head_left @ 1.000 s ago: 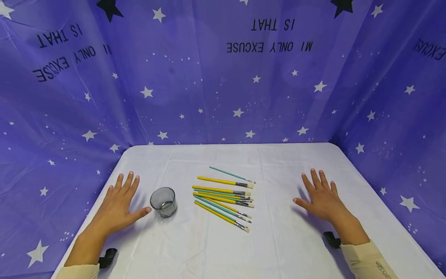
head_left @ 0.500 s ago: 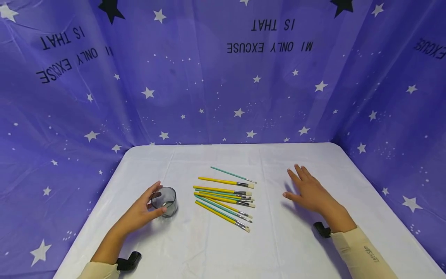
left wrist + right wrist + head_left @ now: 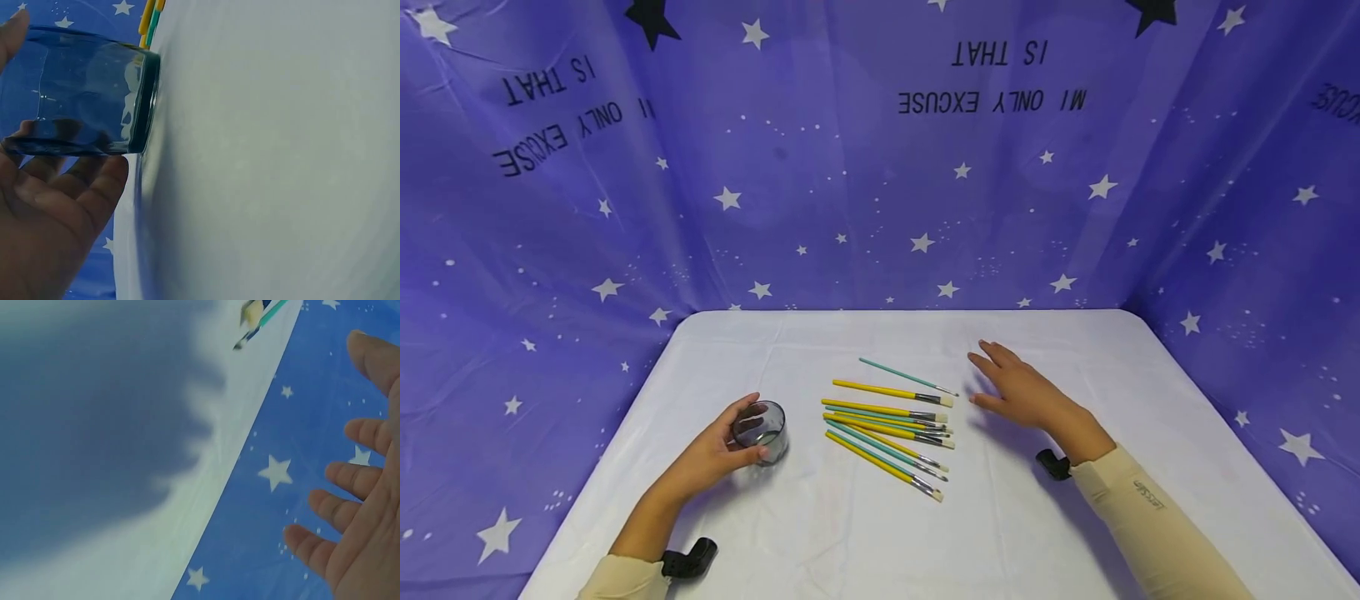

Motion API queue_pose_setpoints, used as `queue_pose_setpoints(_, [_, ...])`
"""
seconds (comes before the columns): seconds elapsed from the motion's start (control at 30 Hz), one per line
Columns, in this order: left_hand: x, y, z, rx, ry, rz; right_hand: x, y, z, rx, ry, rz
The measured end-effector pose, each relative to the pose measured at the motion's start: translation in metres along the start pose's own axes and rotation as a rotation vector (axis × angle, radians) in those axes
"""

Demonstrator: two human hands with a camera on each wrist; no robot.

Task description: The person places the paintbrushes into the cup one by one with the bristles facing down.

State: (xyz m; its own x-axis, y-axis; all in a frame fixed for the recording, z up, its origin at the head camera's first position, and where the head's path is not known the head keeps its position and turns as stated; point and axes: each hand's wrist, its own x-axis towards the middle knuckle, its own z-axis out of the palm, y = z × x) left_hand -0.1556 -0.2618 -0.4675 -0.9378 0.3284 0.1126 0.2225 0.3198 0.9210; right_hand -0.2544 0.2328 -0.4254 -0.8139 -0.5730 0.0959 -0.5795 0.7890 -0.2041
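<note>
A smoky clear glass cup (image 3: 761, 435) stands upright on the white table, at the left of the paintbrushes. My left hand (image 3: 713, 457) grips it from the left, thumb on the near side and fingers around the far side; the left wrist view also has the glass (image 3: 87, 94) between thumb and fingers (image 3: 103, 187). Several yellow and teal paintbrushes (image 3: 880, 410) lie mid-table, bristles to the right, with a thin teal paintbrush (image 3: 906, 375) farthest back. Just right of the bristles, my right hand (image 3: 1018, 385) hovers with fingers spread and holds nothing.
A white cloth covers the table (image 3: 880, 550), whose far edge meets a purple star-printed curtain (image 3: 880, 167). The same curtain hangs at both sides. Black wrist devices (image 3: 691, 558) show under both forearms.
My left hand has moved right from lying flat beside the glass and taken hold of it. My right hand has moved left toward the paintbrushes. The view has shifted slightly.
</note>
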Motion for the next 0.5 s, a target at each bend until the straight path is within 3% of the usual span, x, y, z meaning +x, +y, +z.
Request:
queue_pose_setpoints(0.27, [-0.001, 0.001, 0.0, -0.066, -0.001, -0.037, 0.035, -0.012, 0.005, 0.048, -0.019, -0.144])
queue_pose_setpoints(0.5, [-0.002, 0.001, 0.001, -0.127, -0.003, -0.018, 0.071, -0.02, 0.009, 0.085, -0.058, -0.2])
